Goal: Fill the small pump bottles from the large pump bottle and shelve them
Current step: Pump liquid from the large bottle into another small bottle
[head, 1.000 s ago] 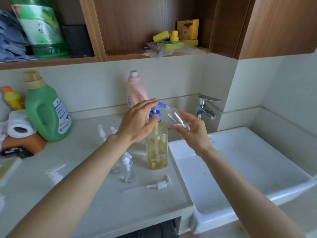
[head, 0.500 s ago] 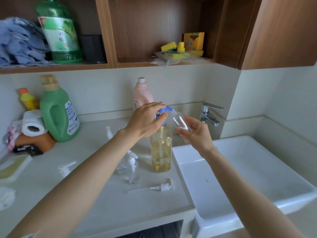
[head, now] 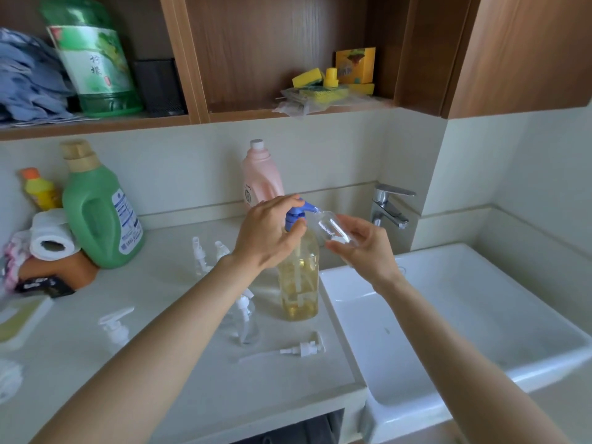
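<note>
Head cam: left hand [head: 269, 233] presses the blue pump of the large pump bottle [head: 298, 277], standing on the table [head: 179, 373] by the sink [head: 480, 315]; right hand [head: 365, 248], grip pinching, tilts the small bottle [head: 330, 227] at the spout. It's light, clear, probably slippery plastic, so hold it round the body. Versus a second ago, the pump head looks pressed lower and the view has shifted

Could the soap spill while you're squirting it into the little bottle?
Maybe. The small clear bottle is tilted at the blue pump's spout, and its mouth looks narrow, so soap could dribble onto the counter. The right hand holds it by the fingertips only, so it might slip. The left hand pressing the large pump bottle near the counter's edge could tip it toward the sink.
</note>
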